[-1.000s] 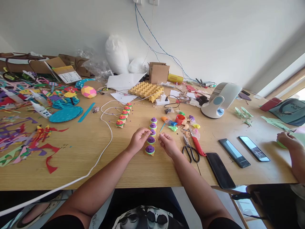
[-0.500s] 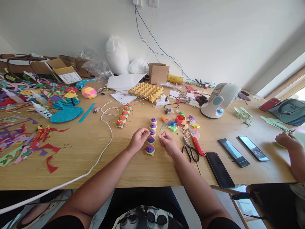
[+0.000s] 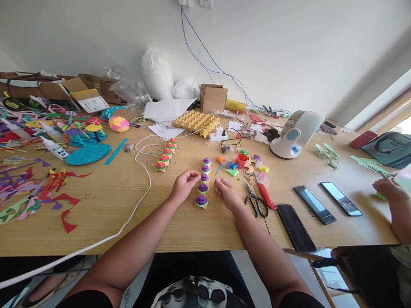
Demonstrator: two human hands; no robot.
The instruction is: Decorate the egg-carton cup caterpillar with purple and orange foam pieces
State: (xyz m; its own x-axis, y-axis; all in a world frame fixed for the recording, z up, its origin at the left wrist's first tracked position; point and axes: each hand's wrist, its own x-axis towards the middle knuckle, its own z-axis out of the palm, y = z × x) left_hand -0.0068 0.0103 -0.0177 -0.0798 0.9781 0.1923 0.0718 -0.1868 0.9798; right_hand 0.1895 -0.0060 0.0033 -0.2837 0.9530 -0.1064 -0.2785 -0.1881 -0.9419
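My left hand (image 3: 183,185) rests on the wooden table (image 3: 105,205), fingers pinched together beside a row of purple-topped paper pieces (image 3: 202,188). My right hand (image 3: 225,192) sits on the row's other side, also pinched. What either pinch holds is too small to see. The nearest piece, with a purple face and green rim, lies between my wrists. A second row of red-topped pieces (image 3: 166,156) lies further back to the left.
Scissors (image 3: 255,201) and a red tool (image 3: 266,194) lie right of my hand, then three phones (image 3: 295,227). A white fan (image 3: 297,133), egg tray (image 3: 195,120), white cable (image 3: 141,171) and colourful paper scraps (image 3: 38,184) cover the table. Another person's hand (image 3: 390,190) is at far right.
My two hands have shifted very slightly and the pinched fingers have drawn a little apart. The other person's hand at the right has moved a bit.
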